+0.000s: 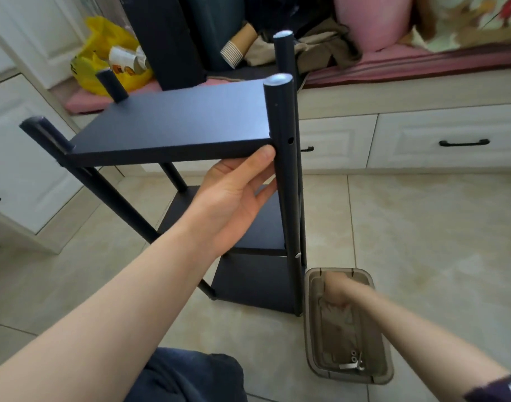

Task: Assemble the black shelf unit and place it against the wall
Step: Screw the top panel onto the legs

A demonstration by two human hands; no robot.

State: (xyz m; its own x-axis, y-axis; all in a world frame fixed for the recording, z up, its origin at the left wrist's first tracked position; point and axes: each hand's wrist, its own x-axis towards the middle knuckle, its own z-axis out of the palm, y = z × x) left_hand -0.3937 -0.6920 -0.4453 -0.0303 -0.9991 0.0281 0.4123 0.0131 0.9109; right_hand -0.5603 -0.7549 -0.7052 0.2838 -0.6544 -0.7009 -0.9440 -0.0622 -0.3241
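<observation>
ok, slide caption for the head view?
Left hand supports the shelf unit under its top board while the blurred right hand reaches into the brown tray.

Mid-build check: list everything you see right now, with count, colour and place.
shelf unit: one, black, three boards on four poles, on the floor, centre
tray: one, brown see-through, on the floor right of the shelf unit
metal parts: a few, silver, in the tray's near end
bag: one, yellow, back left
paper cup: one, brown, lying behind the shelf unit
cushion: one, pink, back right
left hand: under the top board, thumb on its front edge
right hand: blurred, reaching into the tray
</observation>
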